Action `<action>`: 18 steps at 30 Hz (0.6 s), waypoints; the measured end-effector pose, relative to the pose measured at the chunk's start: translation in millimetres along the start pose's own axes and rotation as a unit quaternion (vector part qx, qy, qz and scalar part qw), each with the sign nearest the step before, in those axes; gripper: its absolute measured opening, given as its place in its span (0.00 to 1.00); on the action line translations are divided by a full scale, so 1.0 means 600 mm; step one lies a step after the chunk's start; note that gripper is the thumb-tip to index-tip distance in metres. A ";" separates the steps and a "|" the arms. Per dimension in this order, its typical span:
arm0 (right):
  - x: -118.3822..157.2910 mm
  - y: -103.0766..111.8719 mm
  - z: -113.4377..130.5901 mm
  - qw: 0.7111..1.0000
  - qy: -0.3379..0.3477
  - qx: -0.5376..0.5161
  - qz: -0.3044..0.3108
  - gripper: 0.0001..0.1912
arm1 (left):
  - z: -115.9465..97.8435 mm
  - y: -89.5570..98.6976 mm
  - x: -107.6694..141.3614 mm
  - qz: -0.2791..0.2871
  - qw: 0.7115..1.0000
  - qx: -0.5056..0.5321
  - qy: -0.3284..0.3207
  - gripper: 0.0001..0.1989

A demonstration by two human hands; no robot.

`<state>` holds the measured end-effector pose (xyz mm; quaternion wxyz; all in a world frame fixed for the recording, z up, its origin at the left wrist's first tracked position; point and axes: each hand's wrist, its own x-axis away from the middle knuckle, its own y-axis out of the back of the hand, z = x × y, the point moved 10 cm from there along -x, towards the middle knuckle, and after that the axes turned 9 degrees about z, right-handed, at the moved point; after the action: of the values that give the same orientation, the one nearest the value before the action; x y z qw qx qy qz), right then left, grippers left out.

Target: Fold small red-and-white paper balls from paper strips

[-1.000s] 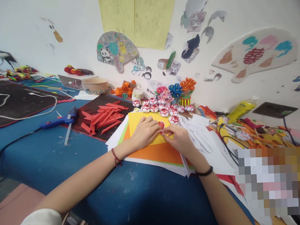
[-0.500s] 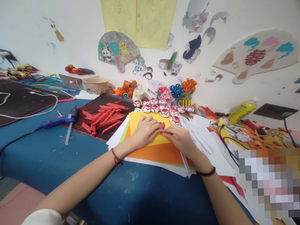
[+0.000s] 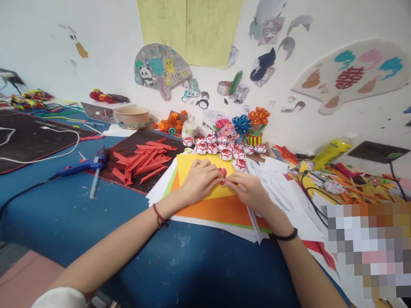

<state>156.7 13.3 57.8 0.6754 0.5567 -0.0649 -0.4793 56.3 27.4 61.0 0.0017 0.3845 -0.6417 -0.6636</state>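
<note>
Between my hands is a small red and white folded paper piece (image 3: pixel 222 173), partly covered by my fingers. My left hand (image 3: pixel 201 179) pinches it from the left, and my right hand (image 3: pixel 247 188) grips its lower right side with thumb and fingertips. Both hands are just over the yellow paper sheet (image 3: pixel 188 161), which lies on orange paper (image 3: pixel 208 213) and a stack of white sheets. Behind them sit several finished red and white paper flowers (image 3: pixel 226 152). Left of the stack, a heap of folded red paper strips (image 3: pixel 141 159) rests on a dark mat (image 3: pixel 123 141).
A blue glue gun (image 3: pixel 81 166) with a cord lies on the blue table cover (image 3: pixel 134 248). A bowl (image 3: pixel 132 117), a white bottle (image 3: pixel 189 126) and colourful flower bunches (image 3: pixel 241 125) stand by the wall. To the right are a yellow bottle (image 3: pixel 333 150) and paper scraps (image 3: pixel 355 184).
My hands stay at nearly the same place on the paper piece. Slightly more of its red part shows between my fingers; the other things have not moved.
</note>
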 end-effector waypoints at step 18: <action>0.002 -0.002 -0.004 1.000 -0.023 -0.008 0.012 0.07 | -0.003 -0.009 0.002 -0.008 0.999 -0.035 0.005 0.14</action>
<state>158.1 14.1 55.2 0.6839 0.5394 -0.0837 -0.4841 58.8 26.4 56.2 0.0129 0.3929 -0.6145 -0.6839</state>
